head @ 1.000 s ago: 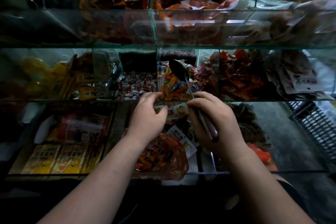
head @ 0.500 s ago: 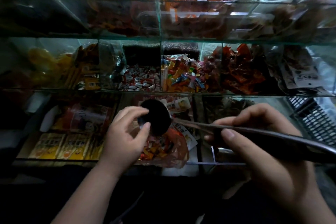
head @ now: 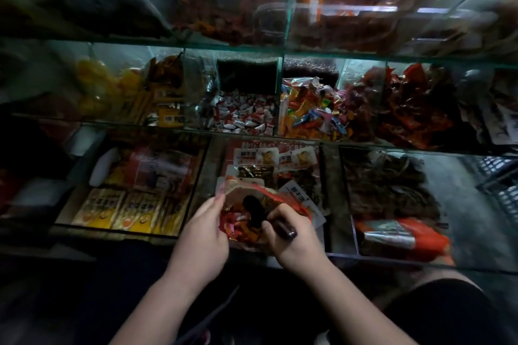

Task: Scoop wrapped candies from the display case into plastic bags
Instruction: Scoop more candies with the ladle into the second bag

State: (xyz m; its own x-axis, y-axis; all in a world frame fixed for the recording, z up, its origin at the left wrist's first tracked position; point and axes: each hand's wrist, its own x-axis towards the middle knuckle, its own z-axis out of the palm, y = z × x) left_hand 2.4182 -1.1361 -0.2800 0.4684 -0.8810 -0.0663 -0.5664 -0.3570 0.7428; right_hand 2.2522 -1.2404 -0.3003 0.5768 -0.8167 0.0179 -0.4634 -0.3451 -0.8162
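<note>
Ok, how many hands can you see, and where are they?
2. The left hand pinches the left edge of the plastic bag. The right hand, beside it, grips the scoop, whose bowl is inside the bag. No others show.

Between left hand point(head: 200, 235) and right hand point(head: 293, 241), the bag point(head: 238, 230), scoop point(head: 253, 211) inside; candies point(head: 311, 113) on the shelf point(head: 280, 136) behind.
</note>
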